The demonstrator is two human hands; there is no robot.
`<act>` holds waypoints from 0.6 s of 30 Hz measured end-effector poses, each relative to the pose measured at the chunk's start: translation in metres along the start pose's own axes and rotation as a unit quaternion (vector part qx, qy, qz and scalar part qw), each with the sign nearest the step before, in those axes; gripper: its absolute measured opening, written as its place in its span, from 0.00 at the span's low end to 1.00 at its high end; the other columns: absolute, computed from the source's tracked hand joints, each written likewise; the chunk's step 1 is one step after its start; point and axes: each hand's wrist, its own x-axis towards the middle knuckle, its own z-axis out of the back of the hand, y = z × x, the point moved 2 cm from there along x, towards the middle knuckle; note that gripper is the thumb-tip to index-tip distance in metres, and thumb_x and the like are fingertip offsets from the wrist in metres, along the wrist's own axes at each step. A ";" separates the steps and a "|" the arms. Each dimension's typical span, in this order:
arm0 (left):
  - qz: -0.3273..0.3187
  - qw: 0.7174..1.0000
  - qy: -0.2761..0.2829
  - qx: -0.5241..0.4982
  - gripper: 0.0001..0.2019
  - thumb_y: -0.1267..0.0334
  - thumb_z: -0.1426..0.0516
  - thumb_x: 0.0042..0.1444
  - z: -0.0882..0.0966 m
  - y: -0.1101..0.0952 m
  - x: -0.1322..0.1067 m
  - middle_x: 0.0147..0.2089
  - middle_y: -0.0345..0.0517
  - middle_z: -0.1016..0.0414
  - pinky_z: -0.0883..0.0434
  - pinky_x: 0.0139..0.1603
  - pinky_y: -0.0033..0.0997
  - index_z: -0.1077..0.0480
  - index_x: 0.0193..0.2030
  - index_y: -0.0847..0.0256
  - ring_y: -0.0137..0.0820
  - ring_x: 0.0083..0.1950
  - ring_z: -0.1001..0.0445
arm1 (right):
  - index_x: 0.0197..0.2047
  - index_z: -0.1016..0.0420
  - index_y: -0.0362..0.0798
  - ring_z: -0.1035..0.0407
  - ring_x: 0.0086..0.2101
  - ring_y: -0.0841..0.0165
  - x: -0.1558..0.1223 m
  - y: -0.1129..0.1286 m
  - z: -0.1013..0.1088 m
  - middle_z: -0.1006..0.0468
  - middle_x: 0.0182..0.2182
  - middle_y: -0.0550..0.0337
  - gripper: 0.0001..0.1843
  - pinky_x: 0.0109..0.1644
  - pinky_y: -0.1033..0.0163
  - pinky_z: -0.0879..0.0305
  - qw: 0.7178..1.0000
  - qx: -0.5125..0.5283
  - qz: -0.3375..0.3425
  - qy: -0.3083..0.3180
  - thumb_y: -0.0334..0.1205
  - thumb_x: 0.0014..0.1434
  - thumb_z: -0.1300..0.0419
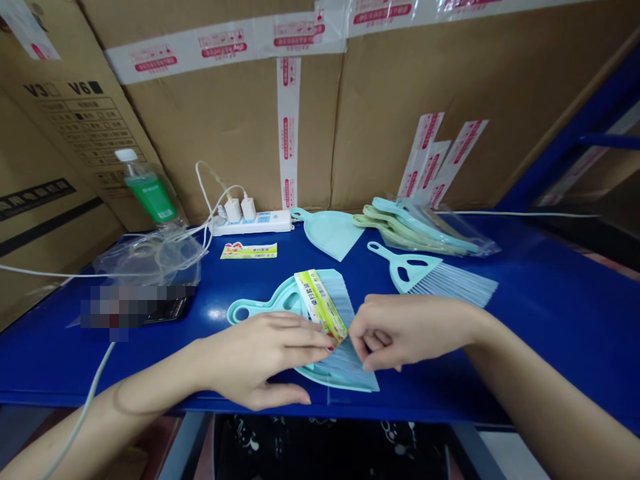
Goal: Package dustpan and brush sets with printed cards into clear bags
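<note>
A light-blue dustpan (345,383) lies on the blue table, with a matching hand brush (339,291) nested in it. Across the brush rests a yellow-green printed card label (320,303). My left hand (265,360) lies over the brush and the label's lower end, its fingers stretched out and its thumb apart. At the right side of the bristles, next to the label, my right hand (405,333) has its fingers curled closed. Whatever its fingertips may hold is hidden. Behind it lies a second light-blue brush (417,267); another dustpan (333,232) lies farther back.
Bagged green and blue brush sets (425,230) sit at the back right. A second label (249,251) lies before a white power strip (255,222) with plugged-in chargers. Leftward are clear plastic bags (155,257), a green-labelled bottle (150,190) and a loose white cable (90,393). Cardboard boxes (220,133) wall the back.
</note>
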 end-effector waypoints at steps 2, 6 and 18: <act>-0.005 1.000 0.004 -0.009 0.22 0.60 0.45 0.60 0.000 -0.001 0.001 0.61 0.50 0.34 0.40 0.66 0.37 0.36 0.59 0.64 0.38 0.63 0.37 | 0.26 0.28 0.45 0.35 0.19 0.75 -0.004 -0.002 0.004 0.32 0.14 0.70 0.06 0.29 0.70 0.40 1.000 0.001 -0.007 -0.018 0.28 0.53 0.42; -0.012 1.000 0.001 -0.018 0.21 0.61 0.44 0.58 0.000 -0.003 0.001 0.60 0.50 0.32 0.41 0.66 0.36 0.34 0.58 0.65 0.38 0.63 0.37 | 0.28 0.30 0.46 0.39 0.19 0.75 -0.006 -0.006 0.010 0.32 0.17 0.68 0.07 0.26 0.68 0.43 0.993 -0.042 -0.013 -0.110 0.32 0.57 0.46; -0.044 0.998 -0.004 0.037 0.18 0.62 0.46 0.60 0.001 -0.003 -0.001 0.59 0.50 0.31 0.38 0.64 0.40 0.33 0.56 0.66 0.38 0.63 0.37 | 0.63 0.42 0.40 0.32 0.33 0.62 0.006 -0.012 0.006 0.26 0.35 0.53 0.39 0.34 0.60 0.38 0.972 -0.136 -0.064 -0.179 0.54 0.55 0.40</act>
